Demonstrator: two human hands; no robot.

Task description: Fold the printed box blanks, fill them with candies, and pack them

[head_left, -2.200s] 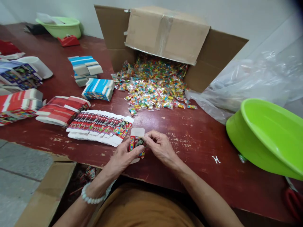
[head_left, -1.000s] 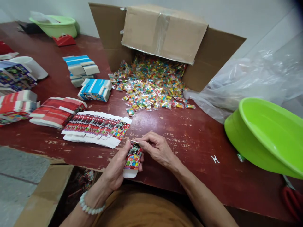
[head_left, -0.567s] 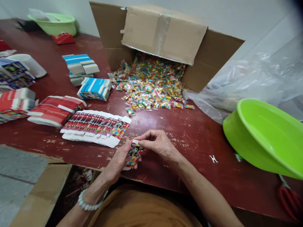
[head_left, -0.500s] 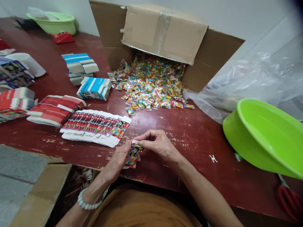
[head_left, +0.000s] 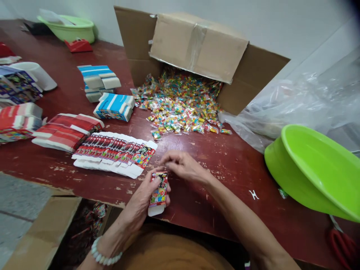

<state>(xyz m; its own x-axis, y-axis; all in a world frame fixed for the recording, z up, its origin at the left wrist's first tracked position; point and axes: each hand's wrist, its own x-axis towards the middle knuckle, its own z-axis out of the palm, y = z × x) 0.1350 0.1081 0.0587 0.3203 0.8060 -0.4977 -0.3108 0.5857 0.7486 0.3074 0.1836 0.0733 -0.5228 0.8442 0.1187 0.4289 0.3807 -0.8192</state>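
My left hand (head_left: 142,198) grips a small red printed carton (head_left: 158,190) upright at the table's near edge, its white bottom flap hanging down. My right hand (head_left: 184,166) hovers just above and right of the carton's top, fingers curled together and blurred, apart from the carton. A fanned row of flat red cartons (head_left: 118,152) lies just left of my hands. A pile of small colourful candy packets (head_left: 180,107) spills from a tipped cardboard box (head_left: 197,45) further back.
Stacks of flat red cartons (head_left: 66,131) and blue cartons (head_left: 115,106) lie at left. A bright green basin (head_left: 317,172) leans at right beside clear plastic sheeting (head_left: 303,101). Red scissors (head_left: 343,243) sit bottom right. Another green basin (head_left: 69,28) stands far left.
My right hand has let go of the carton's top and lifted slightly away. My left hand has lowered the carton toward me and turned it upright.
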